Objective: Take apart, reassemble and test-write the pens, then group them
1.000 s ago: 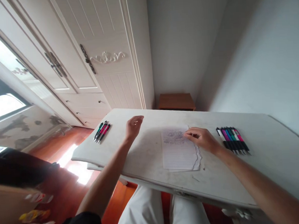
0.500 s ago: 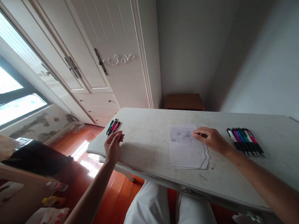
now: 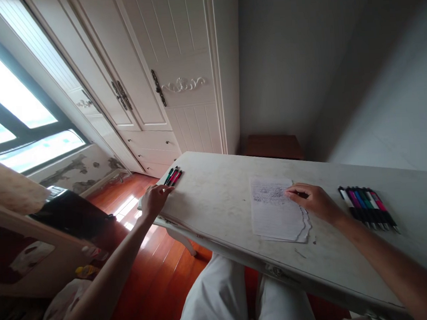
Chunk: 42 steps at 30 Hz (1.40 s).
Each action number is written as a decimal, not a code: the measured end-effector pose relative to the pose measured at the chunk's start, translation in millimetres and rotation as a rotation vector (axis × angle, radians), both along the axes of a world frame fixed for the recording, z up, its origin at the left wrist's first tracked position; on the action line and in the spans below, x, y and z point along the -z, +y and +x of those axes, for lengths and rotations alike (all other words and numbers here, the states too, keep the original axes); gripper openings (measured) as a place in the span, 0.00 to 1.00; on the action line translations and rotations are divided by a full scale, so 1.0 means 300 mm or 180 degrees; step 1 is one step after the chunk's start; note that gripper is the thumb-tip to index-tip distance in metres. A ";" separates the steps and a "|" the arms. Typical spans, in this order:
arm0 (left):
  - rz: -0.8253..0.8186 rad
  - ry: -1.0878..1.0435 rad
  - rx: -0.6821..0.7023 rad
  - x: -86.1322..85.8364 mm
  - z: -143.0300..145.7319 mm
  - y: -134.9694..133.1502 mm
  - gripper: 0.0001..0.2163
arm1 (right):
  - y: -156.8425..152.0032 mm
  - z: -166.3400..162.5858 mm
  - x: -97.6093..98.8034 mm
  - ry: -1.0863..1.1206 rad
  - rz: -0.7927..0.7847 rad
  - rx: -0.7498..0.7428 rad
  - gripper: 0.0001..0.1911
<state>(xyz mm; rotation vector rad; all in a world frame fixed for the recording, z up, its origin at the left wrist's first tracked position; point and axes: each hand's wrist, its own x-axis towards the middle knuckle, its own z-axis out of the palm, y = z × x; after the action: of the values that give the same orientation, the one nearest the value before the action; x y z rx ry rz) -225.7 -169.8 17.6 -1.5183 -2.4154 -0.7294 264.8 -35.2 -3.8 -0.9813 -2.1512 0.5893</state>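
Observation:
My left hand [image 3: 154,200] is at the left edge of the table, its fingertips pinched together at the near ends of a small group of pens [image 3: 173,176]. Those pens lie side by side, with green, dark and pink-red barrels. Over the upper right part of the scribbled paper [image 3: 271,219] is my right hand [image 3: 312,200], thumb and fingers closed. Whatever may be in that pinch is hidden. Dense dark scribble covers the top of the paper, and its right edge is torn. Right of this hand lies a row of several pens [image 3: 368,206] with black grips and coloured barrels.
The pale table [image 3: 215,193] extends from the left corner toward the right wall. A white wardrobe [image 3: 192,118] and a brown wooden cabinet [image 3: 272,145] stand behind it. At the left are a black box-like object [image 3: 79,216] and a plastic bag [image 3: 63,304].
My left hand has reached onto the near ends of the left pens. My right hand stays over the paper. The whole view has shifted, so everything appears farther right.

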 end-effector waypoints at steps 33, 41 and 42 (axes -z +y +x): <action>0.1033 -0.3397 0.2358 -0.168 0.643 0.304 0.15 | 0.006 -0.006 -0.003 -0.0037 0.0039 -0.0119 0.10; 0.0593 -0.3701 0.2847 -0.120 0.858 0.465 0.16 | -0.003 -0.015 -0.003 0.0128 -0.0098 -0.0072 0.11; 0.0552 -0.3694 0.2899 -0.116 0.876 0.477 0.16 | -0.005 -0.019 -0.005 0.0195 -0.0072 -0.0037 0.11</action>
<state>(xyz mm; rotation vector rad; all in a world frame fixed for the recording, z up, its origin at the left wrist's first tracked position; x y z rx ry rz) 37.1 -26.8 52.4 -2.5565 -1.8611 -2.4655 259.2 -36.5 -2.2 -0.9514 -2.1017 0.6425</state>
